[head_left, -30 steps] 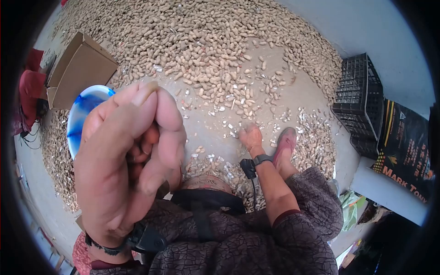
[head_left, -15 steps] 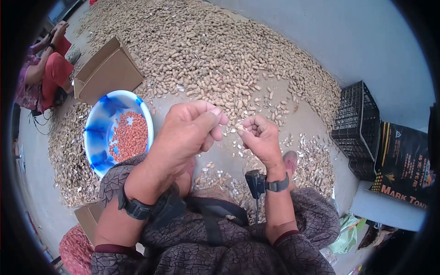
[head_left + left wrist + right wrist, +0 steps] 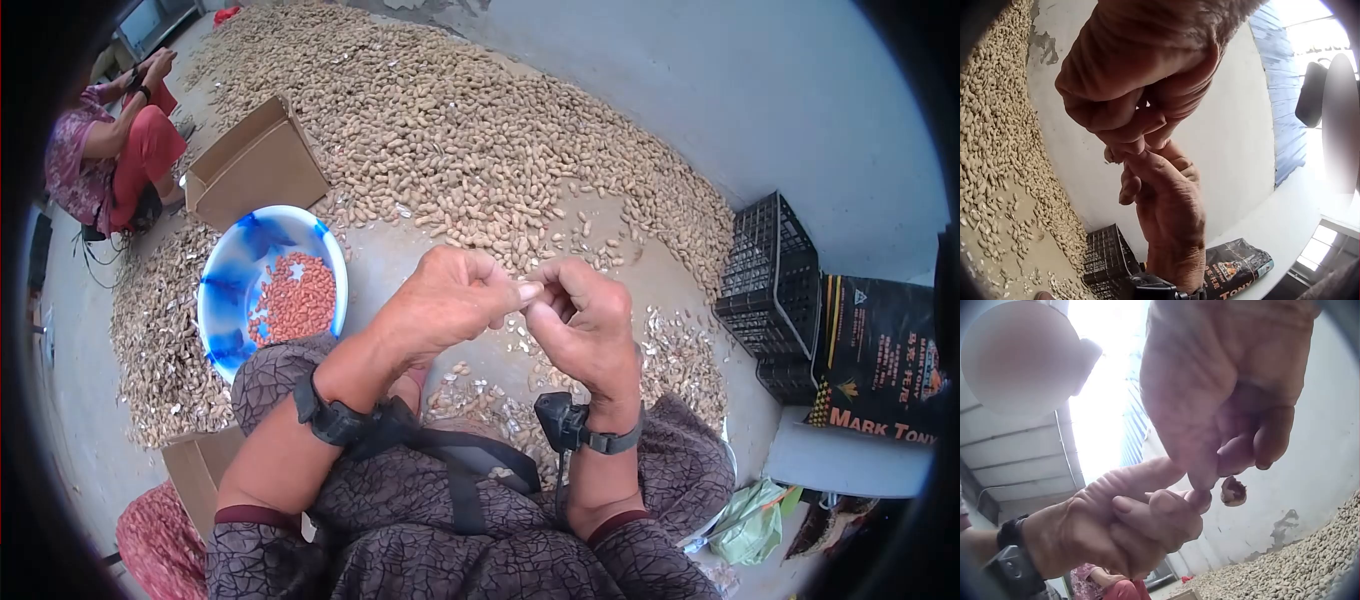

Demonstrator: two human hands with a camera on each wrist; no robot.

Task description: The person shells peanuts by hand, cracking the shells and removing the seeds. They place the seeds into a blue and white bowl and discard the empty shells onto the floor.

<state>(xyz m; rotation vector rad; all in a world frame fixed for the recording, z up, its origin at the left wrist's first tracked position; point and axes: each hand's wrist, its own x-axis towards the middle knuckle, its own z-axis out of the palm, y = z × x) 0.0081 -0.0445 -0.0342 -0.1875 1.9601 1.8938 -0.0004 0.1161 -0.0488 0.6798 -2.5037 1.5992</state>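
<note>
In the head view my left hand (image 3: 450,305) and right hand (image 3: 588,322) meet fingertip to fingertip above the floor. Between them they pinch a peanut, mostly hidden by the fingers. A broken-open piece of its shell (image 3: 1233,492) sticks out beside the fingertips in the right wrist view. From the left wrist, the same shell (image 3: 1110,155) peeks past the left hand's fingers. The left hand's other fingers are curled into the palm, whose inside is hidden. Left of my knee, a blue-and-white basin (image 3: 222,325) contains red shelled peanut kernels (image 3: 298,300).
A large heap of unshelled peanuts (image 3: 450,130) covers the floor ahead. Empty shells (image 3: 170,340) lie piled at left, others around my feet. A cardboard box (image 3: 255,170) stands behind the basin; black crates (image 3: 770,280) and a printed sack (image 3: 880,350) are at right. Another person (image 3: 125,150) sits at far left.
The left hand, first raised near the camera with kernels in its curled fingers, has come down to the middle. The right hand has risen from the floor with a peanut, and their fingertips have met.
</note>
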